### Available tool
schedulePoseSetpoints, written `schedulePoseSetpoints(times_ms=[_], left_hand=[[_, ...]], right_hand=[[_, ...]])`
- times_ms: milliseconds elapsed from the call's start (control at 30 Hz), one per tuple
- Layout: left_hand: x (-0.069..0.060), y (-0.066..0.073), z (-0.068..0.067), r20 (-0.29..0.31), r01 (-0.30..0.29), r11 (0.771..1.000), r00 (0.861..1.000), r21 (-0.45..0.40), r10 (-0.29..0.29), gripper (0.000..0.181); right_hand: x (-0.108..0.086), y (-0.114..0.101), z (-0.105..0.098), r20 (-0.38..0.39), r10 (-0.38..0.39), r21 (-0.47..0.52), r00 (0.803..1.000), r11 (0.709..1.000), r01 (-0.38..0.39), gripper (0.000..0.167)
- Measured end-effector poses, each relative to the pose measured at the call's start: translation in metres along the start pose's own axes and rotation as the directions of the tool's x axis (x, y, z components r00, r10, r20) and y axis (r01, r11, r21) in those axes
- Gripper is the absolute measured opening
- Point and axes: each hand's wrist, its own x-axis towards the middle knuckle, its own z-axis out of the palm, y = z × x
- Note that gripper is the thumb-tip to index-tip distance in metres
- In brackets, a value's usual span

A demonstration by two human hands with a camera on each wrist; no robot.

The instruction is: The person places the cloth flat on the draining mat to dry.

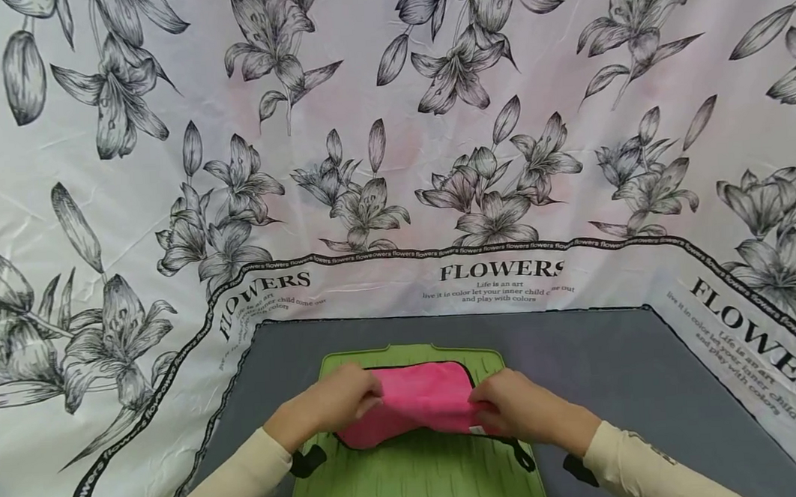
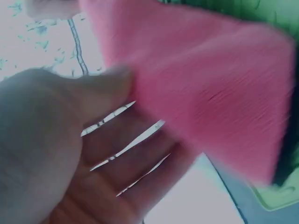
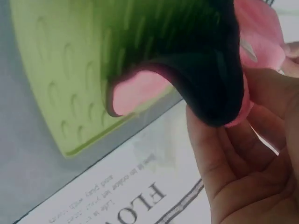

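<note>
Plainly, nearest to me were my two cream sleeves: the left sleeve came in across the tabletop's left side, the right sleeve across its right. A black piece showed at my left wrist and another black piece at my right.

Between my forearms lay a green tray with raised ribs, nearer the left edge of the grey tabletop than the right. Past the tray's near edge, a small black loop hung by its right side.

Next came the pink cloth, edged in dark trim, spread between my hands above the middle of the tray. I couldn't tell whether any of it touched the ribs. My left hand pinched its left side, thumb on the pink face and the other fingers reaching behind. My right hand gripped its right side between thumb and fingers, just beside a small white tag. The cloth's near edge bowed upward in the middle.

Beyond it, the tray's far edge, with a low raised lip, stopped short of the tabletop's far edge. Farthest off rose a white curtain with lilies drawn in black and, lower down, the word "FLOWERS" under a narrow dark band.
</note>
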Motion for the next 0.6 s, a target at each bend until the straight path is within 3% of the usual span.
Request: schedulePoseSetpoints(times_ms=[67,167,267,367,467,600], left_hand=[[-0.003,-0.002,0.004,0.064,0.009,1.000,0.998,-0.006,-0.008,0.020],[-0.008,-0.006,0.024,0.110,0.015,0.999,0.994,0.040,-0.020,0.010],[-0.015,-0.012,0.051,0.104,0.014,0.994,0.994,0.110,-0.026,0.010],[-0.022,-0.016,0.071,0.079,0.021,0.992,0.996,0.123,-0.031,0.011],[-0.027,-0.020,0.077,0.056,0.030,0.995,0.998,0.094,-0.035,0.008],[-0.030,-0.023,0.068,0.062,0.049,0.998,0.997,0.035,-0.051,0.009]], right_hand=[[0.002,-0.002,0.007,0.025,-0.010,0.015,1.000,1.000,0.010,0.046],[0.002,-0.001,0.027,0.059,-0.026,0.016,0.998,1.000,0.025,0.039],[-0.001,0.002,0.051,0.095,-0.049,-0.005,0.994,0.999,0.050,0.029],[-0.006,0.003,0.067,0.126,-0.052,-0.036,0.991,0.998,0.056,0.024],[-0.009,0.005,0.072,0.141,-0.045,-0.022,0.989,0.999,0.048,0.019],[-0.005,0.008,0.064,0.149,-0.049,-0.012,0.988,0.999,0.051,0.012]])
